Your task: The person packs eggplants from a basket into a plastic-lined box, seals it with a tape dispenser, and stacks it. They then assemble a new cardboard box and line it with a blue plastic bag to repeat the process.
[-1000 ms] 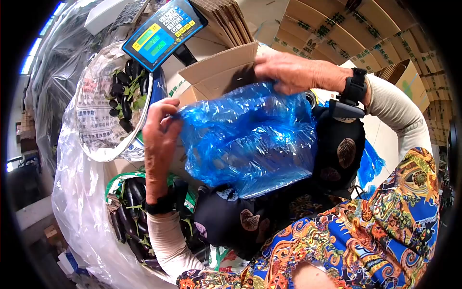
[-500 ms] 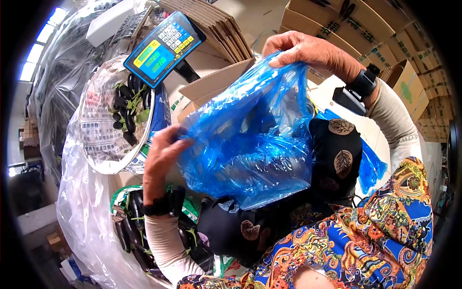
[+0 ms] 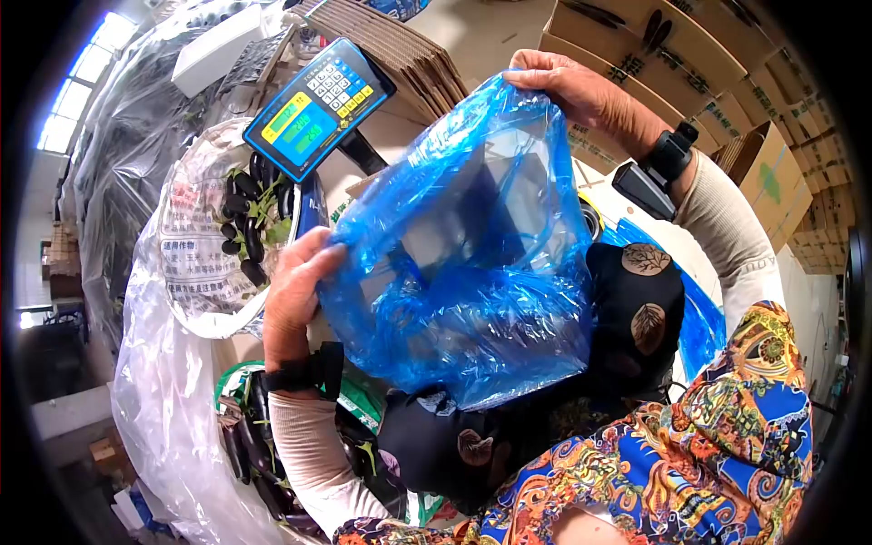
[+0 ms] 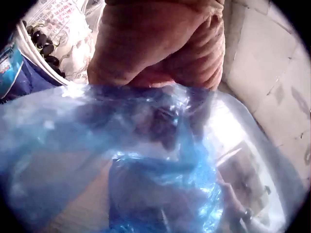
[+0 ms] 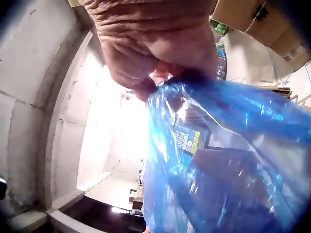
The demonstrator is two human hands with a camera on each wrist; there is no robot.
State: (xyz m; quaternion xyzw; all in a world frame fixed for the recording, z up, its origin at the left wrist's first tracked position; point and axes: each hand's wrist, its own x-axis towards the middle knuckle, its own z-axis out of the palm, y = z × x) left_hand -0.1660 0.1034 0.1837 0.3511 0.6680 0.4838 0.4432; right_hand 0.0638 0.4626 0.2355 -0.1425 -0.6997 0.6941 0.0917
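A translucent blue plastic bag (image 3: 472,272) is stretched between both hands above the person's lap, its lower part crumpled. The left hand (image 3: 298,286) pinches the bag's left edge; in the left wrist view that hand (image 4: 158,43) is above the film (image 4: 165,189), its fingertips partly hidden. Raised higher, the right hand (image 3: 581,91) pinches the upper corner. The right wrist view shows the right hand (image 5: 158,48) with the bag (image 5: 228,179) hanging from its fingers. Through the film a box shows dimly.
A scale display (image 3: 318,111) stands behind the bag at the left. Eggplants (image 3: 247,213) lie in a round white-rimmed basket (image 3: 204,330), and more (image 3: 259,436) in a green-edged bag below. Flattened cardboard (image 3: 386,54) and stacked cartons (image 3: 618,68) stand behind.
The right hand has risen from near the box flap, drawing the bag's upper edge up and spreading the film. The left hand keeps its side, shifting slightly. The box is now behind the film.
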